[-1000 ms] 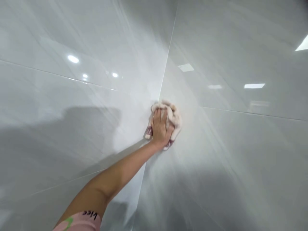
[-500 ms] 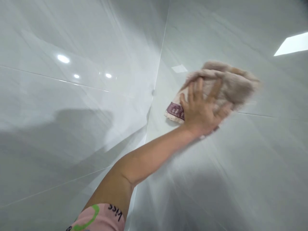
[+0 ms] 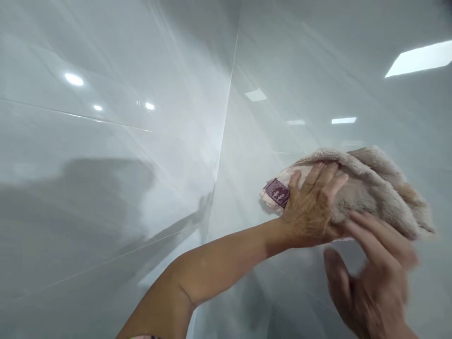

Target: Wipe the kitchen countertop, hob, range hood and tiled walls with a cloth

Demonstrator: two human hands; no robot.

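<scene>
A beige plush towel point(image 3: 367, 188) with a purple patterned band at its left end lies bunched against the glossy right wall. My left hand point(image 3: 309, 202) presses it there, palm side down on the cloth, thumb apart and fingers laid over it. From the lower right comes my right hand point(image 3: 377, 278), slightly blurred, holding nothing. Its thumb stands apart from the fingers, and the fingertips overlap the towel's lower edge in view; whether they touch it I cannot tell.
Two shiny grey-white tiled walls meet at a vertical corner point(image 3: 221, 141) left of the towel. The left wall point(image 3: 106, 141) carries my shadow and reflected lights. Bright ceiling-light reflections show on the right wall point(image 3: 353, 84).
The towel and my left hand have moved down and to the right along the wall. My right hand has come into view from the lower right. The view has shifted slightly.
</scene>
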